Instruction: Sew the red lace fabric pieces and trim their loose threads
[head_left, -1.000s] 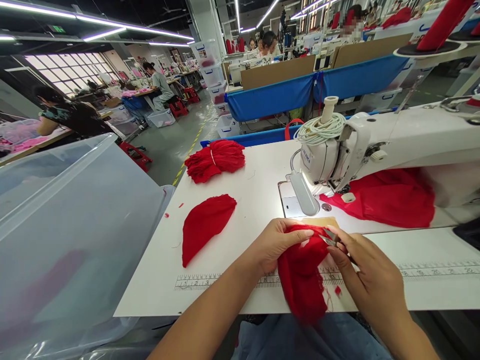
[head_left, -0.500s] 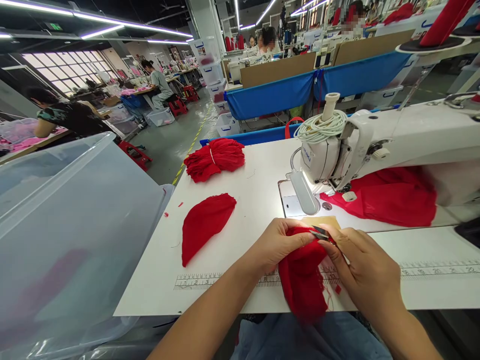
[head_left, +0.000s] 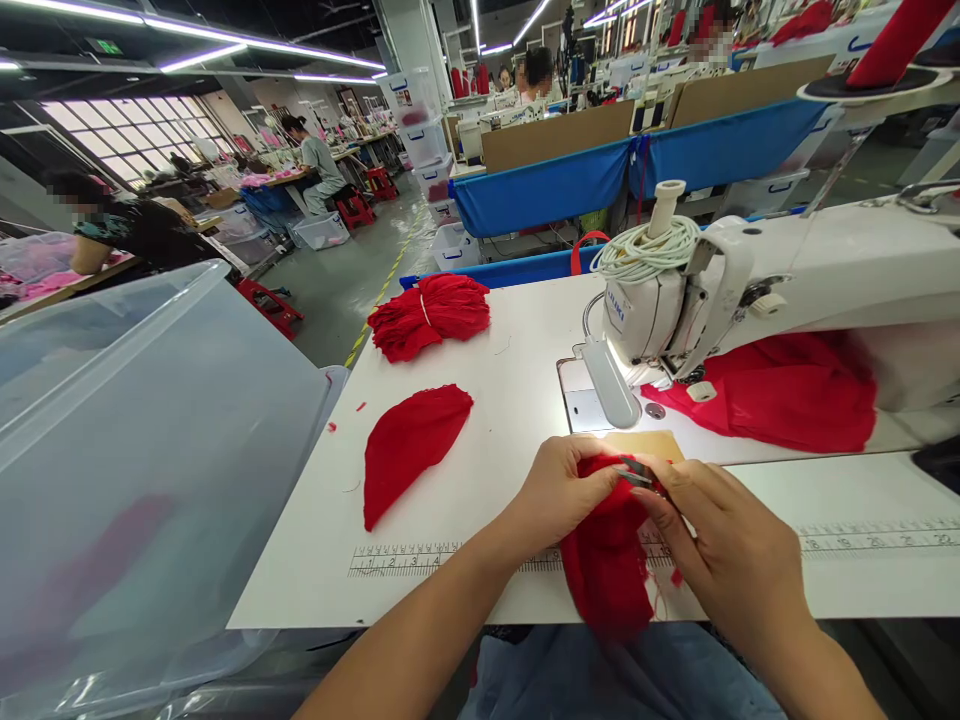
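My left hand (head_left: 559, 488) pinches the top edge of a red fabric piece (head_left: 607, 565) that hangs over the table's front edge. Right beside it, my right hand (head_left: 724, 545) is closed on small metal thread snips (head_left: 636, 472), whose tips touch the fabric's top edge. Both hands sit in front of the white sewing machine (head_left: 750, 280). A flat curved red fabric piece (head_left: 409, 445) lies on the table to the left, and a tied bundle of red pieces (head_left: 429, 314) lies farther back.
More red fabric (head_left: 787, 390) lies under the machine's arm. A large clear plastic bin (head_left: 142, 460) stands at the left of the white table (head_left: 480, 400). A printed ruler (head_left: 405, 558) runs along the front edge. Other people work at tables behind.
My right hand and the snips have moved left, closer to my left hand and onto the fabric's top edge. The fabric has shifted slightly.
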